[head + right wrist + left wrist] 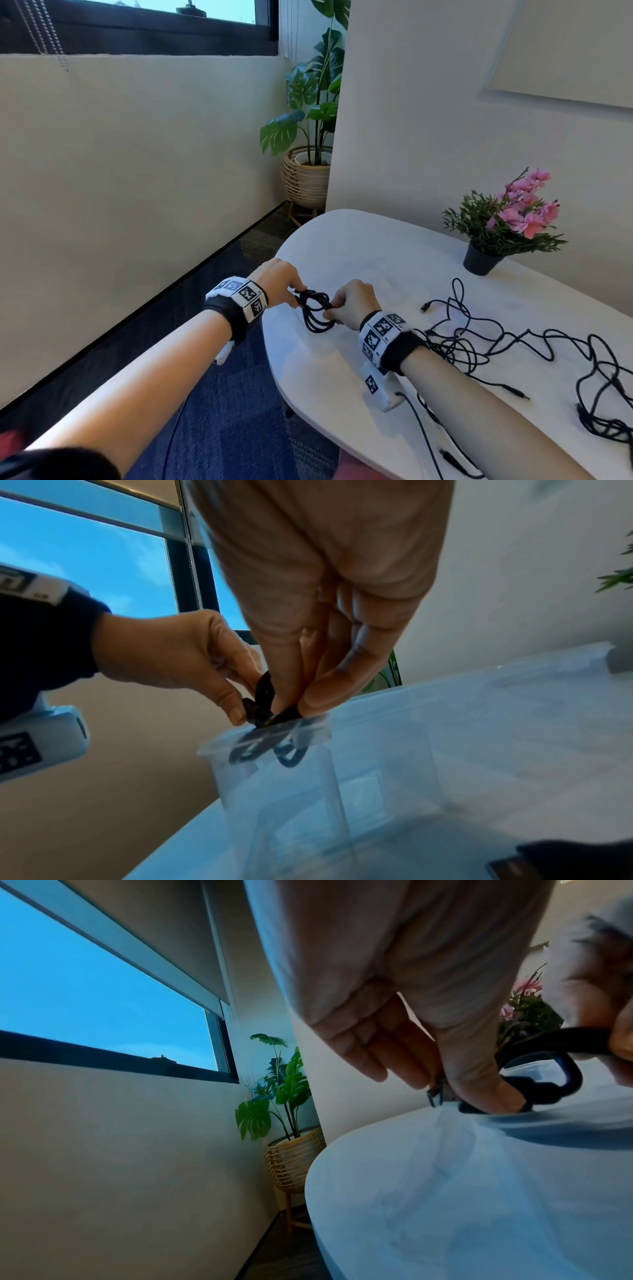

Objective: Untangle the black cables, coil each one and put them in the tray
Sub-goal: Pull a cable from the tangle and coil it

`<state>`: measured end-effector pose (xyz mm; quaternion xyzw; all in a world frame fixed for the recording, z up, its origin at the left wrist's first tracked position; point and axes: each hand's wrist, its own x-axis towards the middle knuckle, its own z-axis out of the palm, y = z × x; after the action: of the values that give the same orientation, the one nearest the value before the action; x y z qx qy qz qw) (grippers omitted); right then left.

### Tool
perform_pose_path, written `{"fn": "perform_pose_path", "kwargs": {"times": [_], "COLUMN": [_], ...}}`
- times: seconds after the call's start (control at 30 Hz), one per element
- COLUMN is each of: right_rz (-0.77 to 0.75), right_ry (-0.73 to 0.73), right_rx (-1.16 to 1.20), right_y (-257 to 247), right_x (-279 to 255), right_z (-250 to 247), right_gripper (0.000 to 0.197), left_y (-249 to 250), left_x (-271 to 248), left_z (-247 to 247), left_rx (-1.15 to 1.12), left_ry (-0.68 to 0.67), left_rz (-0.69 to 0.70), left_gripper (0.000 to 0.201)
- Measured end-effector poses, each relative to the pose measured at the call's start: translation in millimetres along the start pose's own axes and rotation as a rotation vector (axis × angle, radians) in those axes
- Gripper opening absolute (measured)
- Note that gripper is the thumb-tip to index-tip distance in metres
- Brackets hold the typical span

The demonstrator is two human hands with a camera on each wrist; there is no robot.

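Observation:
A small coil of black cable (317, 313) hangs between my two hands over the left end of the white table (359, 240). My left hand (297, 291) pinches its left side near a metal plug (435, 1096). On the opposite side, thumb and fingers of my right hand (334, 310) pinch the coil. In the right wrist view the coil (263, 693) sits just above the rim of a clear plastic tray (445, 696). More black cables (513, 342) lie tangled on the table to the right of my right forearm.
A black pot of pink flowers (483, 257) stands at the back right of the table. A large leafy plant in a wicker basket (306, 178) stands on the floor beyond the table's far left end. The table's left edge (274, 342) drops to dark blue carpet.

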<state>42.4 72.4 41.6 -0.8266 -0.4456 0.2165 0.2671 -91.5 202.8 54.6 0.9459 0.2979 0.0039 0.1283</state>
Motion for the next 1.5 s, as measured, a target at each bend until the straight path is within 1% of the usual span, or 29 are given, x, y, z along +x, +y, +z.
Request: {"fn": "perform_pose_path", "kwargs": {"times": [0.13,0.23,0.27,0.33,0.4,0.5,0.57,0.63,0.77,0.83,0.9,0.93,1.0,1.07,1.17,1.2,1.27,1.33,1.43,1.5], "right_rz": [-0.023,-0.030,-0.034,-0.037,-0.022,0.006,-0.009,-0.020,0.028,0.026,-0.013,-0.034,-0.049,-0.064,-0.082,-0.079,-0.073,-0.083,-0.097,-0.114], "right_ry": [-0.028,-0.048,-0.048,-0.010,0.046,0.079,0.074,0.059,0.041,0.033,0.033,0.047,0.098,0.156,0.204,0.205,0.211,0.223,0.219,0.198], "right_rx": [0.010,0.104,0.129,0.146,0.156,0.181,0.203,0.236,0.345,0.341,0.314,0.310,0.352,0.414,0.563,0.636,0.745,0.779,0.783,0.760], "right_y": [4,18,22,29,34,41,45,46,55,60,63,65,67,66,55,50,42,39,40,43], "right_x": [-3,-7,-10,-15,-17,-17,-18,-20,-22,-23,-25,-25,-24,-22,-23,-25,-29,-35,-42,-46], "right_z": [-4,-6,-6,-6,-6,-7,-8,-10,-14,-14,-13,-12,-13,-16,-26,-31,-40,-47,-51,-52], "right_gripper": [0.018,0.044,0.046,0.037,0.026,0.013,0.012,0.016,0.016,0.018,0.022,0.022,0.020,0.017,0.016,0.017,0.015,0.015,0.018,0.020], "left_y": [9,17,19,22,28,38,40,43,53,52,47,44,43,45,51,54,59,62,64,65], "left_x": [-1,-5,-6,-6,-6,-3,-1,1,1,0,-1,-1,-2,-3,-6,-8,-12,-15,-18,-22], "left_z": [-2,1,2,4,7,9,8,5,6,11,19,23,28,28,23,21,20,22,21,17], "left_rx": [-0.021,-0.007,0.004,-0.059,-0.151,-0.177,-0.182,-0.145,-0.138,-0.110,-0.096,-0.143,-0.312,-0.462,-0.584,-0.598,-0.554,-0.517,-0.508,-0.463], "left_ry": [0.004,0.021,0.034,0.027,-0.013,-0.052,-0.066,-0.084,-0.090,-0.052,0.004,0.021,0.062,0.158,0.304,0.343,0.433,0.485,0.487,0.472], "left_rz": [0.006,0.046,0.058,0.048,0.021,-0.012,-0.029,-0.029,-0.001,0.022,0.063,0.086,0.119,0.134,0.190,0.224,0.313,0.380,0.399,0.408], "left_gripper": [0.037,0.034,0.032,0.029,0.029,0.031,0.032,0.032,0.030,0.027,0.027,0.028,0.030,0.035,0.043,0.040,0.026,0.019,0.018,0.017]}}
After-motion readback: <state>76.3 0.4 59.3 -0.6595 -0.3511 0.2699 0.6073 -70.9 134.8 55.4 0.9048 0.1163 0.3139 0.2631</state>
